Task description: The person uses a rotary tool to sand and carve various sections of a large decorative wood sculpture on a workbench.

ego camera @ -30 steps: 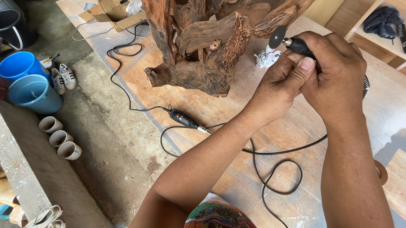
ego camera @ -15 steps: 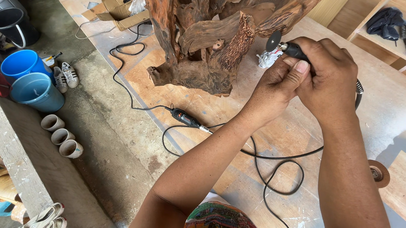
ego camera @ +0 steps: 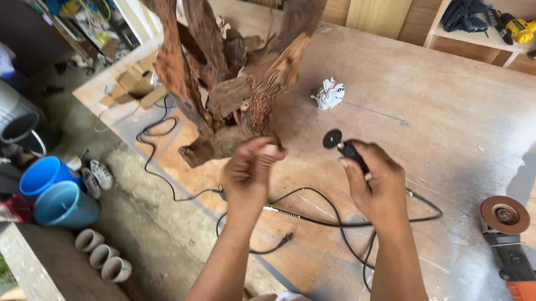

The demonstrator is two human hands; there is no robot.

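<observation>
Presently right hand [ego camera: 376, 188] clamps rotary tool handpiece [ego camera: 350, 154], disc just short of driftwood root [ego camera: 235, 84]. Left hand [ego camera: 250, 171] loosely curled, apparently empty. Handpiece light, stiff; grip barrel behind disc.

This is a woodworking shop, rough and open at one side. A big gnarled root sculpture [ego camera: 229, 71] stands on a dusty plywood table [ego camera: 437, 106], with an angle grinder [ego camera: 515, 253] lying on the boards and black power cords [ego camera: 313, 221] trailing across them. A yellow drill [ego camera: 533, 26] sits on a plywood shelf [ego camera: 512, 48] behind, and blue buckets [ego camera: 54, 191] stand on the concrete floor below.
</observation>
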